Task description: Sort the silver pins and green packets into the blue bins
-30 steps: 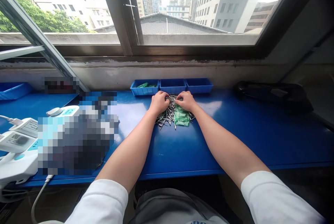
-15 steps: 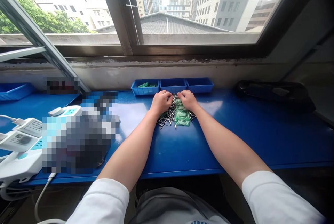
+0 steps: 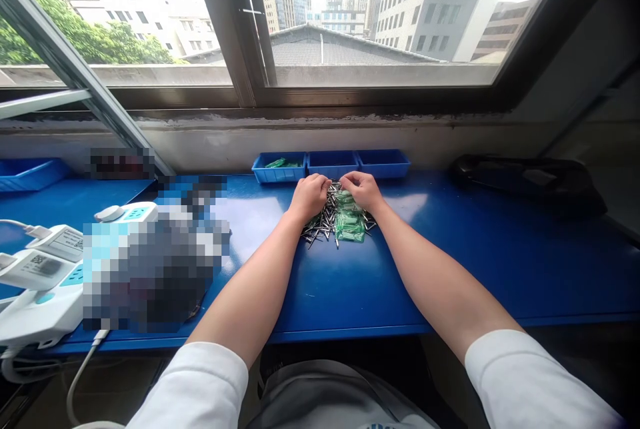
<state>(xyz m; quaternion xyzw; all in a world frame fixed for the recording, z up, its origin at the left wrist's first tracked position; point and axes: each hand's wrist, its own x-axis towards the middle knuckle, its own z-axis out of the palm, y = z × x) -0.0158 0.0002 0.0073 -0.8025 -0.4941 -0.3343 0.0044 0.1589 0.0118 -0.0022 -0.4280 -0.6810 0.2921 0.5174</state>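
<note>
On the blue table lies a pile of thin metal pins (image 3: 327,222), dark and silvery. Green translucent packets (image 3: 350,224) rest on the pile's right side. My left hand (image 3: 310,194) is closed over the pile's far left part, its thumb and fingertips drawn together. Across a small gap, my right hand (image 3: 361,190) is pinched above the far end of the packets. Whatever sits between the fingertips of either hand is too small to make out. Behind both hands stands a blue bin (image 3: 280,174) with green packets inside.
Beside that bin are a middle blue bin (image 3: 333,161) and a right blue bin (image 3: 384,161). White power strips (image 3: 45,302) with plugs and cables lie at left, near a pixelated area. A black object (image 3: 525,182) rests at the far right. The window wall bounds the back.
My hands stay over the pile with almost no movement. The right hand's fingers have shifted slightly. The whole view has drifted a few pixels.
</note>
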